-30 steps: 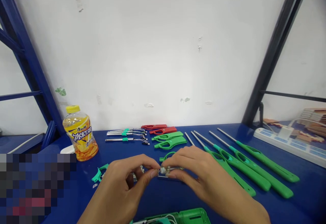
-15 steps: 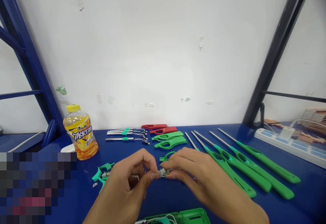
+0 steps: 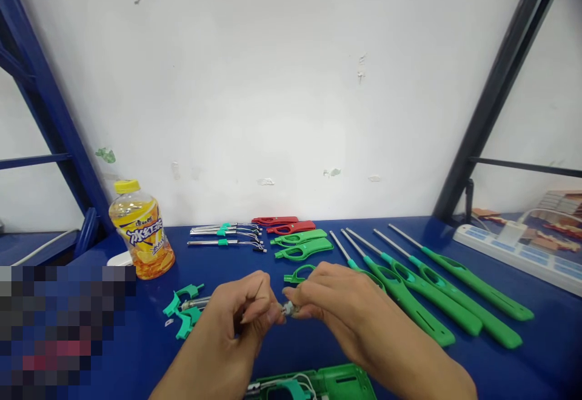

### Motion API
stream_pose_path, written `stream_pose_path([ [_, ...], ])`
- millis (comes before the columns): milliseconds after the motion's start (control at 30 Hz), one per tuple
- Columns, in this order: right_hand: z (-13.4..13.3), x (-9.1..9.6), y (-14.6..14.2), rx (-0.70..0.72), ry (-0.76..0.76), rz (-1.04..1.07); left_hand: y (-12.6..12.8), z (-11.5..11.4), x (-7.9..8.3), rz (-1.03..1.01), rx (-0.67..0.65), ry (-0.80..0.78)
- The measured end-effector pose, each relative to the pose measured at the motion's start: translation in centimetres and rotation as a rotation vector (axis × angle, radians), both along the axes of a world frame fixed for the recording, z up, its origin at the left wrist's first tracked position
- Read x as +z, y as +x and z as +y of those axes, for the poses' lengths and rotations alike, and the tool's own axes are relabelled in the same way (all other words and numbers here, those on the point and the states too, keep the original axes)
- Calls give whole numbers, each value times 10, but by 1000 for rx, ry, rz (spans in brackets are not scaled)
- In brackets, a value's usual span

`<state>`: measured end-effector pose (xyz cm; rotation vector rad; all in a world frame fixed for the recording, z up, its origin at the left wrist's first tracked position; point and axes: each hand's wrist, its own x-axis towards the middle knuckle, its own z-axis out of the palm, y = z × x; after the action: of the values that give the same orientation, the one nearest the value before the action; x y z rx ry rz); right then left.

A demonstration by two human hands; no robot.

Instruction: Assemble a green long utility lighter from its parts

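My left hand (image 3: 250, 309) and my right hand (image 3: 330, 297) meet over the blue table, both closed in a pinch. Between their fingertips is a small pale part with metal bits (image 3: 288, 308); most of it is hidden by the fingers. Below them lies an opened green lighter shell (image 3: 348, 380), with white wires and a teal piece (image 3: 295, 390) in it. Left of my left hand are loose teal plastic parts (image 3: 184, 326) and a clear tube-like piece (image 3: 197, 303). Just beyond my right hand lies a green handle half (image 3: 297, 275), partly covered.
Several assembled green long-neck lighters (image 3: 409, 303) lie at right. Metal rods with wires (image 3: 213, 242), red handle halves (image 3: 291, 228) and green halves (image 3: 304, 248) lie at the back. A drink bottle (image 3: 144, 233) stands left; a white power strip (image 3: 513, 254) lies far right.
Both hands stay pinched on the small part, with the left fingers curled a little more. The view has tilted slightly, showing more of the green shell and the teal parts.
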<state>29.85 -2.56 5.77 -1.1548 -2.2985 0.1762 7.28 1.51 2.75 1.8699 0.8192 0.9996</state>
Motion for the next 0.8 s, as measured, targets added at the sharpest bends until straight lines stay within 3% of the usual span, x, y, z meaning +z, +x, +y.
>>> stream_pose_path([
  [433, 0, -2, -2, 35, 6, -59, 2, -3, 22, 113, -15, 79],
  [800, -7, 0, -6, -14, -67, -124, -2, -4, 19, 148, -62, 16],
])
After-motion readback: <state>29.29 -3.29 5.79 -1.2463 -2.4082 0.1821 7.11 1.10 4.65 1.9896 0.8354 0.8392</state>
